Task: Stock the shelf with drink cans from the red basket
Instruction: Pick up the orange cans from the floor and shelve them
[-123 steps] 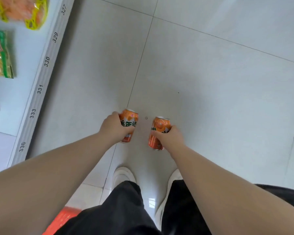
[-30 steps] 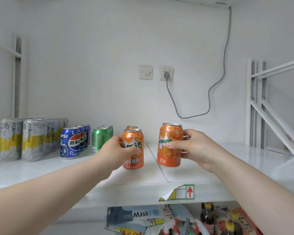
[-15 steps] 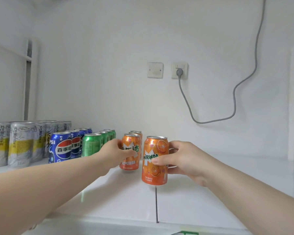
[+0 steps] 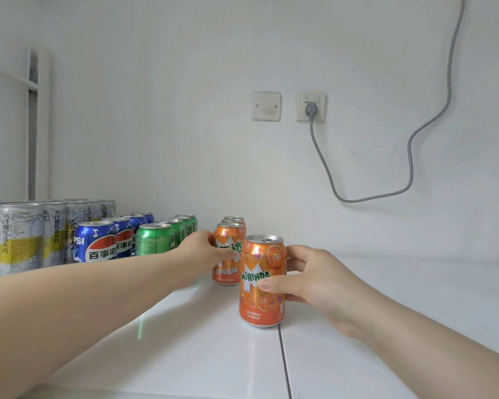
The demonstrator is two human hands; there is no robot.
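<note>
Note fingers (image 4: 296, 256) of right hand (image 4: 314, 283) wrapped round upright orange can (image 4: 261, 300) on shelf (image 4: 386, 326); left hand (image 4: 205, 251) grasping second can (image 4: 228, 272) farther back-left, heading orange row (image 4: 234, 220); slide the former forward-left into line.

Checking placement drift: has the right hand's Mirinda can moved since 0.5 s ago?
Yes: the Mirinda can shifted slightly left; centred on the shelf seam before, it now stands left of it.

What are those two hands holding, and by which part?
Each holds an upright orange drink can by its side wall, around mid-height: the left hand the farther can, the right hand the nearer Mirinda can.
</note>
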